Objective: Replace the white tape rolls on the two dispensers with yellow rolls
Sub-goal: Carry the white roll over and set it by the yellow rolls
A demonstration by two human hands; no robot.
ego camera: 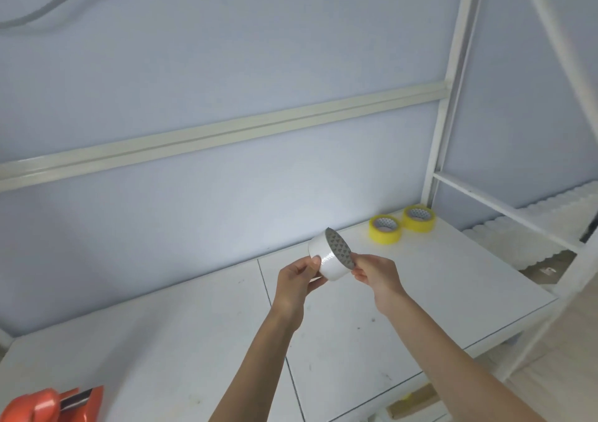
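A white tape roll (328,258) with a grey patterned core is held up over the middle of the white table (194,324). My left hand (296,281) grips its left side, thumb on the outer face. My right hand (375,272) pinches its right rim with the fingertips. Two yellow tape rolls (385,229) (418,218) lie flat side by side at the table's far right corner, well beyond my hands. An orange tape dispenser (48,404) shows partly at the bottom left edge; its roll holder is cut off by the frame.
A pale blue wall with a white rail (226,133) stands behind the table. A white metal frame (453,98) rises at the right, with white foam sheets (534,227) behind it. The table's right edge drops to the floor.
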